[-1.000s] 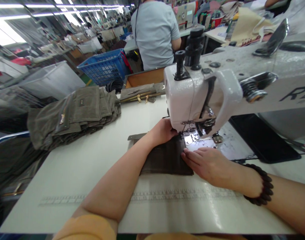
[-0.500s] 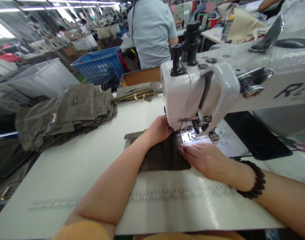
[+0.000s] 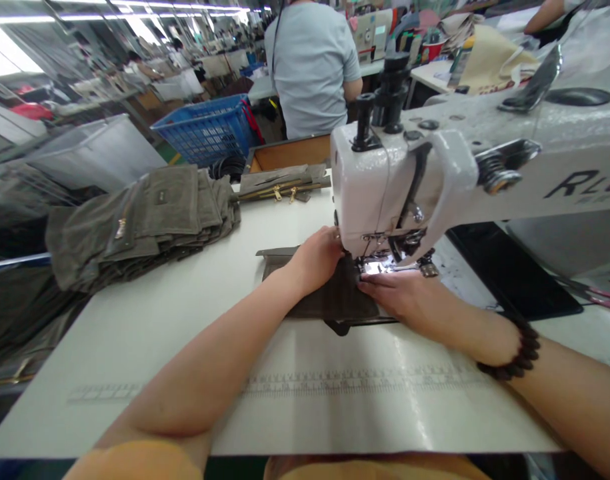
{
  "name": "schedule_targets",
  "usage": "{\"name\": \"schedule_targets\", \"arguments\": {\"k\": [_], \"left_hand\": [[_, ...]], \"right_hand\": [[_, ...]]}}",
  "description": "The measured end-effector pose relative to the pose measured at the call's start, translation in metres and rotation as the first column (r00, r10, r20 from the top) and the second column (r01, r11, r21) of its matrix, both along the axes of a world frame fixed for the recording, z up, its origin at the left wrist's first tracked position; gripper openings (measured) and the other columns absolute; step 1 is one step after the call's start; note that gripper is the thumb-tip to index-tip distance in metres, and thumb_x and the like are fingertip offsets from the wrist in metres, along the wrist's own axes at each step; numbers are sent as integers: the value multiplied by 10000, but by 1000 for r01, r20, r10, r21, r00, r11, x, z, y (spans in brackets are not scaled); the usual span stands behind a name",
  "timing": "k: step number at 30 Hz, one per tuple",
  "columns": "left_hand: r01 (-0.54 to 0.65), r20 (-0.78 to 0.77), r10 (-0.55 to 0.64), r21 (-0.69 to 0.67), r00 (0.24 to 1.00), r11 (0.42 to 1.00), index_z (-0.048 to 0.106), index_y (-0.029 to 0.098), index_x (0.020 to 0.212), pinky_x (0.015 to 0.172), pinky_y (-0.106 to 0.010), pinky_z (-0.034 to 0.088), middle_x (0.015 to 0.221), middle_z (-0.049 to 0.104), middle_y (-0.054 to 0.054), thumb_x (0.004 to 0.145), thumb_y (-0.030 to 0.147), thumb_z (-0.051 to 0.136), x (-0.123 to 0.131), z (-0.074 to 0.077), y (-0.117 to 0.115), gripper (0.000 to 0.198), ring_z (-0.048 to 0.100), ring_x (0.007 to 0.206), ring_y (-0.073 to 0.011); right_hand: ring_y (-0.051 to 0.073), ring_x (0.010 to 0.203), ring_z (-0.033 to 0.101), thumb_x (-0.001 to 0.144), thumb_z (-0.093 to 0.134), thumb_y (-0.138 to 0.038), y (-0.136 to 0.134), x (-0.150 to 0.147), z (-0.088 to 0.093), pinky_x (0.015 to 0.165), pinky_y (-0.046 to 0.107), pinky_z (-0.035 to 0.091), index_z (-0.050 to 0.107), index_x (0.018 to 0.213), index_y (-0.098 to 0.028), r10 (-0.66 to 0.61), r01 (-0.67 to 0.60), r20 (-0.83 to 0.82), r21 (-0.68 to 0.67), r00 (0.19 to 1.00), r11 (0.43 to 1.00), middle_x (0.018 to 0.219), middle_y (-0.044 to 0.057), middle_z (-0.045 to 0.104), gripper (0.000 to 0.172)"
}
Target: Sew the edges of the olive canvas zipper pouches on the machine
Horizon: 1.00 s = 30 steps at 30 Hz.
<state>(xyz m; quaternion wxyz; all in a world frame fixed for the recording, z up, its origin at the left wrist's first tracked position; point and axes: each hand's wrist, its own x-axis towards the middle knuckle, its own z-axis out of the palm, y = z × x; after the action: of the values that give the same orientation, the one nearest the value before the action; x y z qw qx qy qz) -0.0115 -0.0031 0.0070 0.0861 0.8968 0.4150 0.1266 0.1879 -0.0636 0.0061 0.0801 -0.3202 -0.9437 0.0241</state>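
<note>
A dark olive-brown fabric piece lies on the table under the head of a white sewing machine. My left hand rests on its far side, fingers curled closed at the cloth close to the needle; the fingertips are partly hidden behind the machine head. On the right, my right hand has its fingers pressed together at the fabric's right edge, just in front of the lit needle plate. Its thumb is hidden. A small dark tab sticks out from the fabric's near edge.
A stack of olive fabric pieces lies at the left, with zippered pieces at the back. A black phone-like slab and pink-handled scissors are on the right. Beyond are a blue basket and a seated person.
The fabric has shifted away from me toward the needle, both hands moving with it. A dark tab now shows at its near edge. The view has shifted slightly.
</note>
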Motion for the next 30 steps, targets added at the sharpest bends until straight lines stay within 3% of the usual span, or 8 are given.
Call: {"name": "schedule_targets", "arguments": {"k": [3, 7, 11, 13, 15, 19, 23, 30], "left_hand": [[88, -71, -86, 25, 994, 996, 597, 77, 1004, 907, -343, 426, 1065, 599, -132, 808, 239, 548, -3, 13, -36, 259, 527, 1028, -243], [259, -104, -255, 24, 961, 966, 569, 91, 1052, 902, -326, 449, 1093, 590, -115, 760, 357, 609, -2, 14, -72, 397, 531, 1030, -218], [227, 20, -227, 0, 974, 974, 599, 123, 1025, 851, -317, 489, 1058, 618, -91, 823, 270, 534, -4, 4, -76, 258, 565, 983, -192], [225, 122, -220, -28, 968, 974, 629, 147, 981, 852, -310, 491, 1054, 628, -74, 844, 247, 495, -6, 2, -73, 216, 577, 970, -180], [213, 199, -196, -69, 960, 975, 642, 151, 953, 860, -303, 486, 1040, 639, -67, 855, 229, 470, -7, 2, -71, 213, 583, 968, -174], [141, 300, -90, -155, 950, 978, 624, 110, 954, 816, -282, 495, 956, 660, -77, 856, 166, 436, -7, 4, -70, 219, 606, 908, -169], [96, 350, -42, -139, 936, 986, 612, 113, 919, 751, -267, 502, 913, 652, -73, 852, 150, 423, -7, 5, -72, 204, 614, 838, -156], [150, 350, -143, 6, 926, 989, 588, 104, 921, 761, -260, 505, 907, 638, -86, 850, 134, 409, -8, 0, -74, 194, 597, 857, -145]], "right_hand": [[172, 837, 553, 738, 636, -217, 11, 27, 19, 681, 281, 436, 565, 1101, -206, 18, -24, -35, -189, 999, 982, 995, 78, 583, 371], [156, 721, 534, 678, 680, -191, 21, 42, 25, 599, 256, 396, 640, 728, -209, -21, 15, -27, -231, 999, 973, 765, 26, 566, 66], [195, 675, 518, 739, 613, -282, 20, 22, 6, 601, 306, 395, 594, 685, -152, -224, 218, -67, -87, 972, 972, 684, 54, 554, 142], [225, 701, 516, 762, 581, -333, 16, 12, -2, 629, 340, 394, 588, 704, -128, -338, 344, -90, 58, 937, 937, 704, 91, 561, 214], [228, 702, 506, 775, 568, -324, 10, 8, -4, 624, 333, 380, 586, 716, -127, -367, 376, -85, 170, 926, 911, 709, 97, 564, 206], [180, 664, 479, 842, 487, -240, -1, 11, 2, 586, 288, 337, 599, 780, -146, -101, 112, -60, 225, 993, 968, 742, 64, 571, 158], [160, 641, 446, 879, 434, -234, -13, 7, 5, 581, 293, 316, 605, 810, -127, 184, -153, -88, 278, 979, 948, 686, 36, 536, 214], [140, 569, 405, 858, 390, -79, -25, -4, 1, 520, 300, 269, 598, 769, -91, 307, -285, 2, 374, 952, 882, 624, 28, 502, 226]]}}
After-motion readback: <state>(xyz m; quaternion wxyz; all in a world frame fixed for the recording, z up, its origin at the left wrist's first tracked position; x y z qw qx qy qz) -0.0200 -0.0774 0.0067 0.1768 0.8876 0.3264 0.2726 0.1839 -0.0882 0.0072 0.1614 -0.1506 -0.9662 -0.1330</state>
